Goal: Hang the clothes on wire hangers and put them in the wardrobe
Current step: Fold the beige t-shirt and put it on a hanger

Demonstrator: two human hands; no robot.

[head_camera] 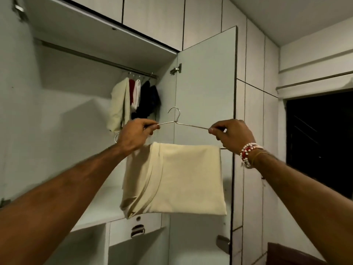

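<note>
L hand (pixel 136 133) and R hand (pixel 233 134) were both closed on the wire hanger (pixel 192 125). Each pinched one sloping shoulder of the wire w/ thumb & fingers and held it level in front of the open wardrobe. The hook pointed up, free, between the two hands. A folded cream cloth (pixel 183 178) was draped over the bottom bar, hanging down & bunched thicker on its left side. It touched nothing else.

Step in hand, as I judged it: cloth was on the hanger, so this was the carry-to-rail stage. The rail (pixel 91 57) sat higher & to the left, inside the wardrobe. Other garments (pixel 133 98) were already hung near its right end, beside the open door (pixel 206 83).

Next move prob. called for lifting the hanger up & left and tipping the hook over the rail in the bare stretch left of the hung clothes. It had to stay level so the cloth didn't slide off. One hand likely needed to shift nearer the hook for control.

A small metal loop (pixel 116 138) showed by the L wrist; couldn't tell what it was.
</note>
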